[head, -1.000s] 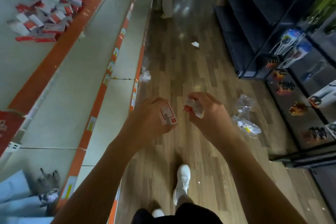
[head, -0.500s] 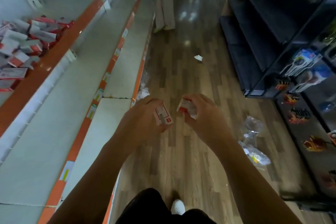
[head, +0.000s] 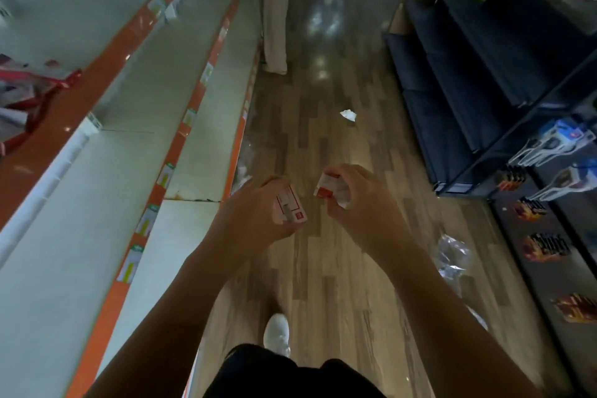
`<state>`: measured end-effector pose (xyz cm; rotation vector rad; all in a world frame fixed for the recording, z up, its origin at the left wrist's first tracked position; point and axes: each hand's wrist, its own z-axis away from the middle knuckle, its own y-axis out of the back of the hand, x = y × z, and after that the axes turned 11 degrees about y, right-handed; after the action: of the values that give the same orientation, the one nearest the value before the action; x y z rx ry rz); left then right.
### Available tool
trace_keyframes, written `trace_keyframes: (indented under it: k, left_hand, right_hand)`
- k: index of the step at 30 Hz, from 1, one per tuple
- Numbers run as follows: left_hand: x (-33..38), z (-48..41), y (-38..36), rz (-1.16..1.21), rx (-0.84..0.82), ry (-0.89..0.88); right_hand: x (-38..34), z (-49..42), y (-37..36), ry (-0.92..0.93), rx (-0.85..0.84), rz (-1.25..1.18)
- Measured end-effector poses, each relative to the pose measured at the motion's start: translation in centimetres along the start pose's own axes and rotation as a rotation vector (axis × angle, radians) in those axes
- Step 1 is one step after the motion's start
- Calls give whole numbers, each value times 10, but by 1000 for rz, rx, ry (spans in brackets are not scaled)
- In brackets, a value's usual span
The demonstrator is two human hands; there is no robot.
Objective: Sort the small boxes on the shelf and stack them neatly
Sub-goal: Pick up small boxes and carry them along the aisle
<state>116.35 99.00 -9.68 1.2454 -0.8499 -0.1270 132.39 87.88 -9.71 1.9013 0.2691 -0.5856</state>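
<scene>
Shop aisle, wood floor [head: 323, 139]. Over it: left hand [head: 255, 213] grips box [head: 290, 207]; right hand [head: 365, 203] pinches second box [head: 331, 189]. Heap [head: 26, 97] on shelf [head: 97, 68], up-left, well apart; left hand nearer.

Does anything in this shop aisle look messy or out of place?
Yes. A crumpled white paper scrap lies on the floor mid-aisle, clear plastic wrapping lies loose near the dark right-hand shelving, and red-and-white boxes on the upper left shelf sit in a jumbled heap, not stacked.
</scene>
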Motion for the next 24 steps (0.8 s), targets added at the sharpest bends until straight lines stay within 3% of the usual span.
trace_keyframes:
  k: [12,24]
  left_hand:
    - [0,-153,14,10,-60,-35]
    - [60,-323,8,8,28,4]
  right_hand:
    - [69,-131,-7,-25,26,-25]
    - [192,-275,21,26,-22,-21]
